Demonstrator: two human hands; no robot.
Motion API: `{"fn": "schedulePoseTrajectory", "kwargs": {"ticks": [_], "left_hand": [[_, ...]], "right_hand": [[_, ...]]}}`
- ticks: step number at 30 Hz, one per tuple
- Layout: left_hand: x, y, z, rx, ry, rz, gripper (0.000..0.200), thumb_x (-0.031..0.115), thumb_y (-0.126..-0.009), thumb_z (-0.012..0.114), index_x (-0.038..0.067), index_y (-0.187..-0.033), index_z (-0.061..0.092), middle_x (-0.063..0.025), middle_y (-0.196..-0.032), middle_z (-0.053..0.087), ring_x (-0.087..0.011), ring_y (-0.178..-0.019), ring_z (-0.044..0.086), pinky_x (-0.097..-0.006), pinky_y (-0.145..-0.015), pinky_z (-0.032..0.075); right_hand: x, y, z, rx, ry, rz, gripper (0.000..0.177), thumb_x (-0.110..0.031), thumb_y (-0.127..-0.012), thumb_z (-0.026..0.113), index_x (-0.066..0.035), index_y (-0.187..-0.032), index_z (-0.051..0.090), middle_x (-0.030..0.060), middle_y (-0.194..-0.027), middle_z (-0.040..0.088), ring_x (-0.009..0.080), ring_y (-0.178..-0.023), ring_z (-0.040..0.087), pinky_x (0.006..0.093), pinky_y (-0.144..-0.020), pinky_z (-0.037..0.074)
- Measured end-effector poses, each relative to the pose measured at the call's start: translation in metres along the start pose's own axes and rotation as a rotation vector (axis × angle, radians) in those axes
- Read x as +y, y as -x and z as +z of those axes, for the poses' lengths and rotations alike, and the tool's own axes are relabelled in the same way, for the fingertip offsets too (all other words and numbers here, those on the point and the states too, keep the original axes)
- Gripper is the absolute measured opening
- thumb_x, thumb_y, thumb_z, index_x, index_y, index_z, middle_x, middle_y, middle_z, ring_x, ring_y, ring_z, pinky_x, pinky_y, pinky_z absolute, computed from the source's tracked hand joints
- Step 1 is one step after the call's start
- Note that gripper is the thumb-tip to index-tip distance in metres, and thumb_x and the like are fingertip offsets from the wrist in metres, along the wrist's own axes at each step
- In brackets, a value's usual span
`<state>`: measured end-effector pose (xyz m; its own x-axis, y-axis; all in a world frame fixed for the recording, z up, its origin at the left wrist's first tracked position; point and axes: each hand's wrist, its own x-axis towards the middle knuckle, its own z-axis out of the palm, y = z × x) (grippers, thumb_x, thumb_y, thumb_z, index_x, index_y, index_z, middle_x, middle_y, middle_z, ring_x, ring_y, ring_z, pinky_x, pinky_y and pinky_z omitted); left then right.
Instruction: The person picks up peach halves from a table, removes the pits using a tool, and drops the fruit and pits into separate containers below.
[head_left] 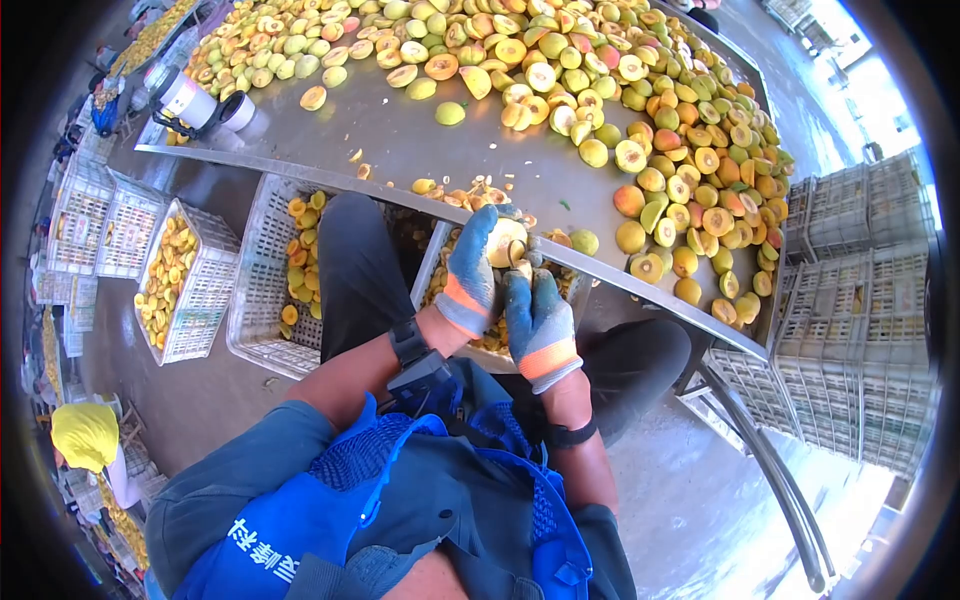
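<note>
My left hand [474, 272], in a blue, grey and orange work glove, is closed around a pale yellow peach half [507, 243], cut side showing. Close against it is my right hand [540, 325], gloved alike, its fingers curled together at the fruit's lower edge. A small object seems to sit at those fingertips, but I cannot make out what it is. Both hands are over the near edge of a metal table [330, 140]. Pits and scraps [478, 194] lie on the table just beyond them. Below the hands, a crate [428, 262] with cut fruit stands between my knees.
Heaped peach halves [700, 180] cover the table's far and right parts. A fruit crate [270, 330] stands by my left leg, another [200, 325] further left. Stacked crates [850, 300] and a curved metal bar [765, 460] are at right. A person in yellow headwear [85, 437] is lower left.
</note>
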<state>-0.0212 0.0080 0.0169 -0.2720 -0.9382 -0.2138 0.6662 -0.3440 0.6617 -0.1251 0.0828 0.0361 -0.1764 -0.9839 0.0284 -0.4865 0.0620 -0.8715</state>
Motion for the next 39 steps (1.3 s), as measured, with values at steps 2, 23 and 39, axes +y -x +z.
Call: {"fn": "schedulePoseTrajectory", "kwargs": {"ticks": [2,23,39], "left_hand": [[-0.001,0.004,-0.002,0.019,-0.096,0.043,0.034,0.034,-0.107,0.044,0.005,-0.116,0.058,-0.0117,-0.101,0.065,-0.0218,-0.091,0.066,-0.0339,-0.084,0.056],[-0.011,0.005,-0.011,0.099,-0.043,-0.147,0.04,0.047,-0.105,0.048,0.009,-0.096,0.056,-0.0088,-0.081,0.061,-0.0209,-0.07,0.063,-0.0325,-0.064,0.055],[0.002,0.009,-0.019,-0.206,-0.018,-0.401,0.039,0.042,-0.102,0.056,0.003,-0.102,0.063,-0.0114,-0.088,0.067,-0.0234,-0.078,0.068,-0.0343,-0.073,0.058]], "right_hand": [[-0.006,0.0,0.004,-0.006,-0.029,0.056,0.035,-0.031,-0.103,0.053,0.003,-0.109,0.058,0.0334,-0.083,0.066,0.0511,-0.082,0.066,0.0542,-0.066,0.051],[0.01,0.004,-0.01,-0.456,-0.585,0.369,0.044,-0.039,-0.106,0.051,0.003,-0.107,0.064,0.0056,-0.075,0.063,0.0099,-0.062,0.055,0.0269,-0.055,0.045],[0.043,0.031,-0.001,-0.807,-1.884,0.793,0.045,-0.047,-0.106,0.046,-0.005,-0.095,0.058,-0.0008,-0.054,0.042,0.0109,-0.038,0.035,0.0258,-0.034,0.028]]}}
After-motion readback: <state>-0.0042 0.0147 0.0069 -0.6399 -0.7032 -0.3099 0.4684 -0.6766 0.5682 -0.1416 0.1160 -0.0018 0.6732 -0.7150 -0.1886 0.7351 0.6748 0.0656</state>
